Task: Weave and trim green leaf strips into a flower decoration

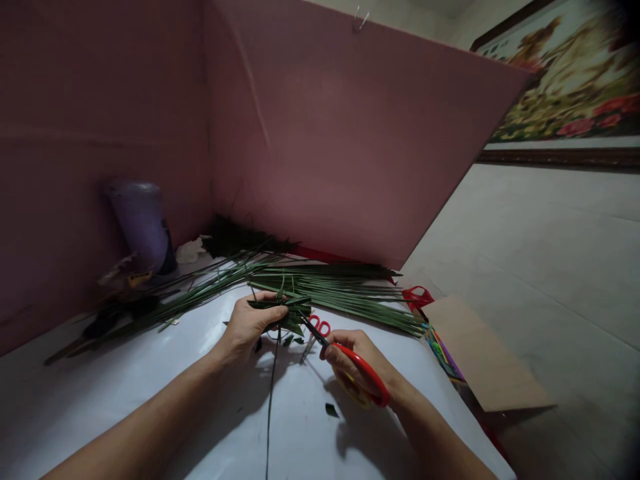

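Note:
My left hand (253,322) is closed on a small woven piece of green leaf strips (286,309), pinched just above the white table (150,387). A long thin green strip (271,393) hangs from it toward me. My right hand (360,363) grips red-handled scissors (350,363), fingers through the loops. The dark blades (311,329) point up-left and touch the woven piece. Small cut bits of leaf (331,409) lie on the table around both hands.
A pile of long green leaf strips (330,287) spans the table behind my hands. A second pair of red scissors (320,327) lies under the blades. A purple cup (143,223) stands back left by the pink partition (325,133). Cardboard (480,360) and coloured strips (440,347) lie at the right.

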Demonstrator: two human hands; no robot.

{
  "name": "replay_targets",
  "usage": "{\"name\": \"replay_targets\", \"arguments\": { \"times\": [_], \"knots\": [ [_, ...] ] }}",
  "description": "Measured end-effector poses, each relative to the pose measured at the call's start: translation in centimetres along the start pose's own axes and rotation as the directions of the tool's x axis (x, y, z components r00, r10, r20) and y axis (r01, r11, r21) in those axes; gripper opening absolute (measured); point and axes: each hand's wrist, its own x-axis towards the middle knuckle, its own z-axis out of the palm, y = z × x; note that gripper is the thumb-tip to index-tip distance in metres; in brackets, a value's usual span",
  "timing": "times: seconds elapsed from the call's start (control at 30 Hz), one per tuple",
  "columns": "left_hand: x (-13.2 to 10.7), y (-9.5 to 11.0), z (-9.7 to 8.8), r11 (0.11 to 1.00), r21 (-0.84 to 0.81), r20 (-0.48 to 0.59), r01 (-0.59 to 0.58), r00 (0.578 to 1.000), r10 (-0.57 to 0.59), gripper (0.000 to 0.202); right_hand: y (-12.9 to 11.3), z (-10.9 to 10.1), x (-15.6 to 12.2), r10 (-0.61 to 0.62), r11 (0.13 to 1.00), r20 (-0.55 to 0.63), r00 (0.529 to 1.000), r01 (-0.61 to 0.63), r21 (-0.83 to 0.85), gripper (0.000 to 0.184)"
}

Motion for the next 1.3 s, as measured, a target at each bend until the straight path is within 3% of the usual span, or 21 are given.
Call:
{"name": "replay_targets", "arguments": {
  "times": [0.2,0.7,1.0,1.3],
  "knots": [
    [0.0,0.1,0.1,0.995,-0.021,-0.008,0.097,0.995,-0.097,0.028,-0.6,0.0,-0.2,-0.035,0.999,0.055,0.998,0.034,0.021,0.046],
    [0.1,0.2,-0.1,0.989,-0.045,-0.011,0.144,0.989,-0.145,0.031,-0.2,0.0,0.1,-0.087,0.995,0.083,0.993,0.082,0.058,0.043],
    [0.4,-0.3,-0.4,0.993,-0.036,0.024,0.114,0.993,-0.113,0.029,-1.4,0.4,0.2,0.042,0.997,-0.064,0.997,-0.046,-0.065,0.019],
    [0.1,0.1,0.0,0.985,-0.066,-0.001,0.159,0.987,-0.159,0.025,-1.0,0.4,0.7,-0.007,1.0,-0.09,0.996,0.004,-0.025,0.017]
  ]
}}
